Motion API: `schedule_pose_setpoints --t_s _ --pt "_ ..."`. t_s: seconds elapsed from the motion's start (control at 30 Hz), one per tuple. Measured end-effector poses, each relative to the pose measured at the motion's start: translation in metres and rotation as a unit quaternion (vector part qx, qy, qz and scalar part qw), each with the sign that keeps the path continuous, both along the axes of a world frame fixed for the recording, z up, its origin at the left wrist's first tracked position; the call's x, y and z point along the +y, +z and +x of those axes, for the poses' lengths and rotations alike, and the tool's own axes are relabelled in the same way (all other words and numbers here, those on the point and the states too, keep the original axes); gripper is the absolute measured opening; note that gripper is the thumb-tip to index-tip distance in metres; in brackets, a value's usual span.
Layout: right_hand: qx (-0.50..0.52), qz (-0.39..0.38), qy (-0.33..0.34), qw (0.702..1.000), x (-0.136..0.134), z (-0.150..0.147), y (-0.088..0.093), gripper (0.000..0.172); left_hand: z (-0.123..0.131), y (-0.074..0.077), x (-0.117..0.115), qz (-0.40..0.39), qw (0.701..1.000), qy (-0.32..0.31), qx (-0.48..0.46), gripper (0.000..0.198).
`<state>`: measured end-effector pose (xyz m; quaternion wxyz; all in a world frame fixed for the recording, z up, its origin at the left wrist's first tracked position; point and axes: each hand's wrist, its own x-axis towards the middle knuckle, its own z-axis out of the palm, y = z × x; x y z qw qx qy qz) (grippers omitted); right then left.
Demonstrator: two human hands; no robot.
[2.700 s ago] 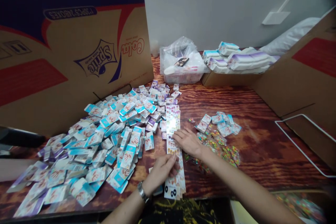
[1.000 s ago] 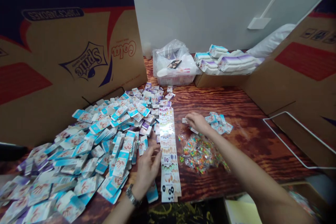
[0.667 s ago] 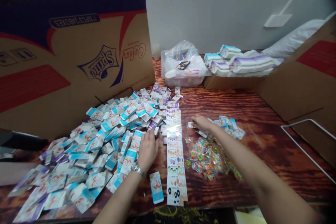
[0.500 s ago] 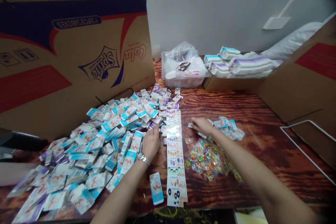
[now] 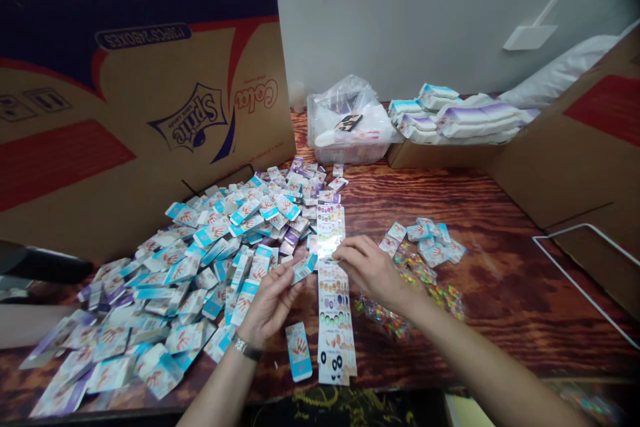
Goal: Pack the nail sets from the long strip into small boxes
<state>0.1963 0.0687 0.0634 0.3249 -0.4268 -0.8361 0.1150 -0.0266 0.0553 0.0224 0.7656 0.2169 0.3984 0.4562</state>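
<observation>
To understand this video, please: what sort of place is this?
Probably a small packing workspace: a heap of printed cartons, a row of sticker sheets, and big cardboard boxes standing around a wooden table.

Teal-and-white packets [image 5: 215, 280], red-brown swirled wood table [image 5: 480, 203]

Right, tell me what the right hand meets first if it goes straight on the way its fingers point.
The long strip of nail-design sheets comes first for the right hand. Its fingertips sit at the strip's edge, though depth is unclear, so they may be just above it.
</observation>
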Motion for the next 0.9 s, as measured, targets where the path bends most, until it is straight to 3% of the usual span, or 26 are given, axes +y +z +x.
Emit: schedule_pose_setpoints --t_s 0.13,0.23,0.3,0.37,0.43,0.5,0.53,0.73,0.9 --pt "0.004 -0.017 -0.007 1.0 -0.002 -0.004 -0.004 0.014 0.005 0.0 -0.003 -0.012 1.0 0.015 0.009 0.028" --pt "0.096 -0.056 -0.083 0.99 0.003 0.006 -0.009 0.014 0.024 0.003 0.004 0.007 0.998 0.054 0.045 0.027" --pt "0.209 -0.044 -0.18 0.96 0.006 0.014 -0.011 0.016 0.041 0.004 0.01 0.04 0.995 0.039 0.086 0.032" --pt "0.305 -0.001 -0.259 0.916 0.007 0.021 -0.009 0.021 0.053 0.002 0.015 0.121 0.979 -0.035 0.157 0.039" --pt "0.336 0.03 -0.281 0.899 0.006 0.028 -0.006 0.022 0.054 -0.005 0.021 0.243 0.918 -0.084 0.303 0.041" --pt "0.312 0.02 -0.263 0.913 0.002 0.032 -0.005 0.021 0.045 -0.016 0.026 0.352 0.793 -0.076 0.491 0.041" --pt "0.292 0.004 -0.25 0.923 0.0 0.033 -0.006 0.02 0.039 -0.022 0.028 0.352 0.773 -0.072 0.522 0.039" --pt "0.208 -0.052 -0.207 0.955 -0.003 0.022 -0.013 0.018 0.026 -0.054 0.042 0.374 0.718 -0.137 0.571 0.057" --pt "0.143 -0.015 -0.179 0.973 -0.001 0.017 -0.007 0.016 0.033 -0.061 0.066 0.409 0.684 -0.188 0.574 0.066"
